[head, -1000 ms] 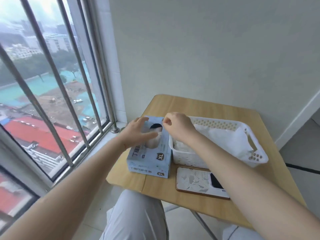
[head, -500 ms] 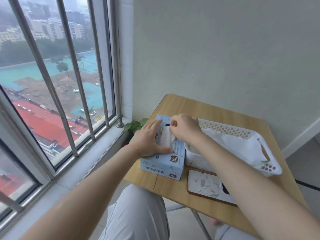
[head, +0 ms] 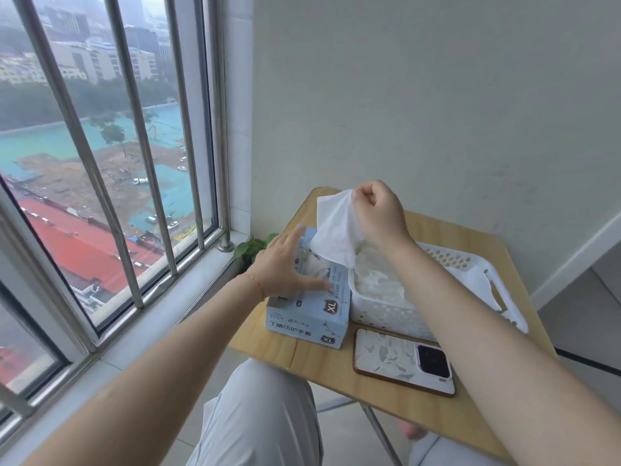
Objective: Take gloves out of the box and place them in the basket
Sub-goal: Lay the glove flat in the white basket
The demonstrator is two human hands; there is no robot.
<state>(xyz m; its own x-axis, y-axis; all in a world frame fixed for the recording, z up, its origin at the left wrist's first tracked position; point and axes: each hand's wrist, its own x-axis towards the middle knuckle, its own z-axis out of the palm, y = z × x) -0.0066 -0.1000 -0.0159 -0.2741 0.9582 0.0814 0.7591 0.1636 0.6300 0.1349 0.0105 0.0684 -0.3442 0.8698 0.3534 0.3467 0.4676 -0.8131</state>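
Fingers (head: 364, 196) of right hand (head: 379, 213) pinch white glove (head: 336, 230), now lifted above box (head: 309, 314), earlier at its opening | left hand (head: 282, 267) flat, steadying box | phone (head: 403, 361) at 5 o'clock of box | basket (head: 386, 311) at 3 o'clock, touching, gloves inside | tabletop (head: 322, 368)

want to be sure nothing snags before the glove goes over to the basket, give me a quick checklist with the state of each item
1. Right hand pinches the glove by its top edge: ok.
2. Glove fully out of the box: cannot tell, its lower end hangs at the opening.
3. Left hand rests flat on the box, steadying it: ok.
4. Basket right beside the box, open side up: ok.
5. Room in the basket: ok, though white gloves already lie inside.
6. Phone lies in front of the basket, out of the path: ok.
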